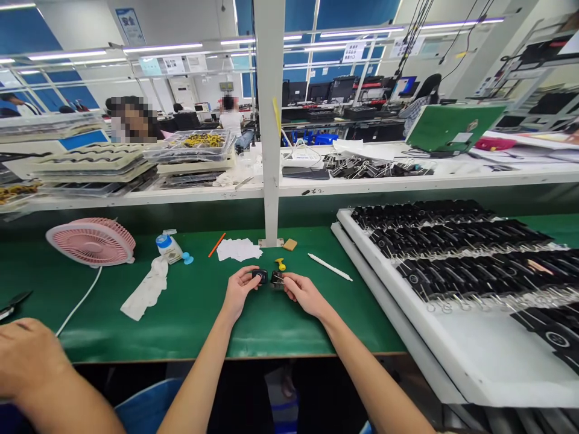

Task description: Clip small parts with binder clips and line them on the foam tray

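My left hand (pixel 237 293) pinches a small black device (pixel 260 276) with a round part on its face, held just above the green mat. Close beside it on the right, my right hand (pixel 306 294) grips a black binder clip (pixel 276 278) by its silver wire handles. A narrow gap separates the clip from the device. Just beyond the clip lies a small yellow part (pixel 280 264). Farther off are a tan block (pixel 290 244), a white pen-like stick (pixel 330 267) and white paper (pixel 239 249).
On the right, a white foam tray (pixel 446 355) carries rows of clipped black devices (pixel 488 274). A pink fan (pixel 93 242), a blue-capped bottle (pixel 168 247) and a white strip (pixel 145 289) occupy the left. Another person's hand (pixel 31 358) is at the left edge. A white post (pixel 271 132) rises ahead.
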The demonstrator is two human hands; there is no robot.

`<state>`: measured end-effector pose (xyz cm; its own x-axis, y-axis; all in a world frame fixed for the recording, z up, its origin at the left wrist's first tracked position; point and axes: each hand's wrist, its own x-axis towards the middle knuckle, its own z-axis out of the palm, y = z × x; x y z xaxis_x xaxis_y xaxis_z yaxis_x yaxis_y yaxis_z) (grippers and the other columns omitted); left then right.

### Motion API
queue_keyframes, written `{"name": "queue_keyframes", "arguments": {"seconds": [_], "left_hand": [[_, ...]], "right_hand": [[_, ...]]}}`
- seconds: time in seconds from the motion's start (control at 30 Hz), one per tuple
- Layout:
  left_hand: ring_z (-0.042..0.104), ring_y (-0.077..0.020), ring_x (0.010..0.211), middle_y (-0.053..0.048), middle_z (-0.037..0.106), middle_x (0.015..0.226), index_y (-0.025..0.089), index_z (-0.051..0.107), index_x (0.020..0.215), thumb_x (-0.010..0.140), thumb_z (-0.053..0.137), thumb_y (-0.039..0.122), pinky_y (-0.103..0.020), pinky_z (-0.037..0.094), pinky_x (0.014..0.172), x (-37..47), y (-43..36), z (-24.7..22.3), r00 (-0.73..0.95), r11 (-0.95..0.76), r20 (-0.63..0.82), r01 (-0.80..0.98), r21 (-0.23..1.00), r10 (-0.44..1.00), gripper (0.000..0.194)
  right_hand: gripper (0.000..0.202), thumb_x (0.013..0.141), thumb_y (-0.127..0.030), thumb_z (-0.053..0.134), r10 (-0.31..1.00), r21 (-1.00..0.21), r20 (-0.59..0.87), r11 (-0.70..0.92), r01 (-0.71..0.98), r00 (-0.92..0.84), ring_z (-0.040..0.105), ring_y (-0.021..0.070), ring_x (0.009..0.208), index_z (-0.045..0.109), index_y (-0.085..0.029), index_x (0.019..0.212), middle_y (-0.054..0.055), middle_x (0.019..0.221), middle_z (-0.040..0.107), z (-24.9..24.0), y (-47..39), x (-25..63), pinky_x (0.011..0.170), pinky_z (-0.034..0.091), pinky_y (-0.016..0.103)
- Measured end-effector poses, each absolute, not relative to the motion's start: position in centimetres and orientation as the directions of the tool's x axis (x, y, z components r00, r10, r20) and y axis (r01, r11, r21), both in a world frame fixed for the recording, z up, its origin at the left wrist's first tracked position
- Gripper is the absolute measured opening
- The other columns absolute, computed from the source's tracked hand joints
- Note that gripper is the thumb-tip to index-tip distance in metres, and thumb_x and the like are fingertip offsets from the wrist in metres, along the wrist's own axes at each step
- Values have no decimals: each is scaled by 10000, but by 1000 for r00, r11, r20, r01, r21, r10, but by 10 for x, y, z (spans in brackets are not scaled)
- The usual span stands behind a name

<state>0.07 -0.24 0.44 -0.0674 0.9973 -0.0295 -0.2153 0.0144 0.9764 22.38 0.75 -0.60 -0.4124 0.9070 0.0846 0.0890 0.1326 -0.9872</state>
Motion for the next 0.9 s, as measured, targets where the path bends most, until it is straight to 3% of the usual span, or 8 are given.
{"name": "queue_keyframes", "arguments": {"seconds": [0.17, 0.57, 0.67, 0.8, 0.9], "left_hand": [[664, -172, 693, -89, 770, 840, 148, 763, 1018, 641, 925, 411, -274, 523, 654, 3, -4, 7, -36, 33, -38, -139, 990, 999, 488], [657, -177, 648, -81, 758, 796, 145, 759, 1007, 639, 922, 420, -288, 524, 637, 4, -5, 4, -10, 43, -43, -77, 996, 999, 488], [639, -161, 634, -84, 763, 820, 141, 758, 1015, 630, 926, 416, -278, 515, 627, 3, -4, 4, -17, 33, -35, -90, 995, 999, 502], [680, -183, 729, -85, 768, 871, 152, 746, 1059, 679, 902, 405, -263, 509, 640, 2, -2, 5, -40, -12, 6, -152, 988, 999, 482], [695, -202, 740, -73, 760, 855, 171, 743, 1105, 718, 882, 379, -289, 527, 650, 0, -4, 2, -72, -44, 29, -205, 978, 997, 460]], "right_hand": [[557, 991, -633, 490, 886, -989, 52, 111, 102, -460, 521, 151, 648, 682, -150, 1191, 12, 776, 567, -5, 7, 226, 598, 441, 281], [516, 1023, -590, 465, 883, -977, 88, 166, 131, -461, 536, 151, 647, 711, -166, 1183, 15, 762, 587, -9, 9, 223, 607, 447, 279], [534, 1008, -586, 498, 899, -984, 68, 132, 121, -433, 568, 160, 671, 670, -168, 1292, 42, 862, 648, -4, 8, 218, 626, 475, 295], [560, 990, -574, 533, 975, -981, 123, 148, 128, -184, 668, 223, 836, 566, -218, 1421, 111, 1153, 697, 2, -29, 223, 783, 560, 375], [415, 968, -593, 554, 957, -942, 226, 166, 293, 181, 687, 319, 973, 714, -242, 1122, 140, 1088, 728, -13, -102, 254, 895, 573, 456]]}}
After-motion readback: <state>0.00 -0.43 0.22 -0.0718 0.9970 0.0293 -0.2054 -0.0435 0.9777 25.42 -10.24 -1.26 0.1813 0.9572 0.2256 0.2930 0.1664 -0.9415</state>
